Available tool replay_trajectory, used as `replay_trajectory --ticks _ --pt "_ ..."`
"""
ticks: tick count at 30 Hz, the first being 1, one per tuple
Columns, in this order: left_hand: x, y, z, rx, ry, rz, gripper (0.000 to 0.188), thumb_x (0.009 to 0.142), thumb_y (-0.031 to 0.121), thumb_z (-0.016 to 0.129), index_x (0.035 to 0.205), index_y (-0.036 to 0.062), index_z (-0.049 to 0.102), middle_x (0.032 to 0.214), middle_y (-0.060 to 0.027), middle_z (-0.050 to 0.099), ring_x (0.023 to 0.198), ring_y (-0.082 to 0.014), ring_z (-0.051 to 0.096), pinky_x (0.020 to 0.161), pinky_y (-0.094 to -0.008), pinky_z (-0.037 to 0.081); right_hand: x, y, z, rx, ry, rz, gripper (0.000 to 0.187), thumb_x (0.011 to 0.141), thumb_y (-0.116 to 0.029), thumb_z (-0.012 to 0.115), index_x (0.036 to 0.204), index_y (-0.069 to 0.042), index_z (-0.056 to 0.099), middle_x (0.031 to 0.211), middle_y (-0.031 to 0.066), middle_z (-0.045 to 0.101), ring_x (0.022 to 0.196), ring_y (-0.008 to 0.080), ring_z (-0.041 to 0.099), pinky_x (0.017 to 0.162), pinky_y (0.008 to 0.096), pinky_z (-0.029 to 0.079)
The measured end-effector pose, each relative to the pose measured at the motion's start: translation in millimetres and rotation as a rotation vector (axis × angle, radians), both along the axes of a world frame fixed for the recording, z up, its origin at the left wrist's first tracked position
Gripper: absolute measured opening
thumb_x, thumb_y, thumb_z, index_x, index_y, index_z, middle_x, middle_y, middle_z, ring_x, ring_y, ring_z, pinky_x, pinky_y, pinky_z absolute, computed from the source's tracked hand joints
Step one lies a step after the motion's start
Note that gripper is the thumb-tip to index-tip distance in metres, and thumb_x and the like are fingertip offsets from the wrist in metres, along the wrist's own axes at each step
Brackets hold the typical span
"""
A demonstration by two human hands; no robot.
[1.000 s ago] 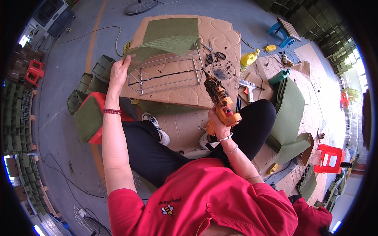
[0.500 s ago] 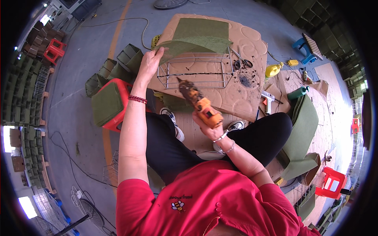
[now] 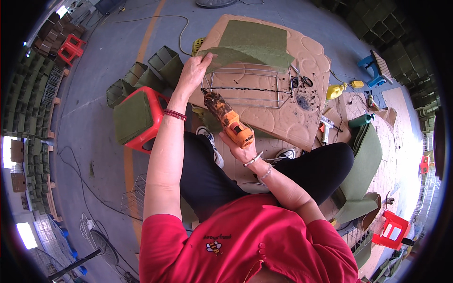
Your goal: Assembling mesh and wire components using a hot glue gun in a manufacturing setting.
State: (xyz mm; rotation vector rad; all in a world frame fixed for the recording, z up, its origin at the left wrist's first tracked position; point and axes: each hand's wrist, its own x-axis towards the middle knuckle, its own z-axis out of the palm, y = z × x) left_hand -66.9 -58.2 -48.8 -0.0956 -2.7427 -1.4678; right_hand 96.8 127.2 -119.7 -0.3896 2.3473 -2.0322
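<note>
My left hand (image 3: pixel 192 75) pinches the near left corner of a thin green felt sheet (image 3: pixel 250 55), which curves up over a wire frame (image 3: pixel 250 99). The frame lies on cardboard, and a dark strand of what looks like glue runs along its middle bar. My right hand (image 3: pixel 239 147) is closed round an orange glue gun (image 3: pixel 232 125), its front caked with dark residue. The gun's nozzle end is by the frame's left end; whether it touches is hard to tell. Behind the lifted sheet, another green sheet (image 3: pixel 255 35) lies flat.
Scissors (image 3: pixel 302 82) and dark crumbs lie at the cardboard's (image 3: pixel 283 123) right. Beyond are a white glue gun (image 3: pixel 326 127), a yellow bottle (image 3: pixel 335 91) and a green bottle (image 3: pixel 360 120). A red stool (image 3: pixel 155 113) bearing green sheets stands left, near green boxes (image 3: pixel 165 63).
The glue gun has moved left along the frame, toward its left end. My left hand still holds the sheet's corner. The whole view has shifted slightly.
</note>
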Motion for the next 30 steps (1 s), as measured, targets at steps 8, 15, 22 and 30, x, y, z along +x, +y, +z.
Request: replay_trajectory --ticks 8,15,22,30 --pt "4 4 6 0.013 0.006 -0.017 0.05 0.096 0.042 0.044 0.114 -0.0009 0.062 0.088 -0.0069 0.063 0.082 -0.0122 0.051 0.08 -0.0284 0.041 2 1 0 0.047 0.083 -0.015 0.023 0.079 -0.019 0.071 0.092 -0.002 0.063 0.08 0.0066 0.064 0.072 0.0192 0.061 0.067 0.03 0.048" --pt "2 11 -4 0.059 0.255 0.013 0.052 0.095 0.041 0.044 0.092 -0.0074 0.063 0.058 -0.0244 0.05 0.062 -0.0385 0.054 0.063 -0.0432 0.041 -4 1 -15 0.233 0.096 -0.048 0.026 0.079 -0.021 0.071 0.093 -0.002 0.063 0.081 0.0072 0.065 0.071 0.019 0.062 0.067 0.0301 0.049" --pt "-7 3 -14 0.008 0.22 0.006 0.055 0.094 0.041 0.045 0.079 -0.0101 0.057 0.057 -0.0245 0.048 0.059 -0.0381 0.05 0.061 -0.0439 0.04 -1 -1 -4 0.148 0.106 -0.026 0.03 0.079 -0.026 0.07 0.095 -0.003 0.061 0.079 0.0117 0.064 0.073 0.0295 0.062 0.068 0.0358 0.049" --pt "0 0 1 -0.048 0.018 -0.021 0.049 0.097 0.041 0.043 0.114 -0.001 0.062 0.092 -0.0094 0.066 0.084 -0.0131 0.055 0.08 -0.0278 0.042 5 9 -6 0.147 0.077 -0.039 0.023 0.079 -0.019 0.07 0.092 -0.003 0.062 0.082 0.0071 0.064 0.073 0.021 0.062 0.067 0.0314 0.048"
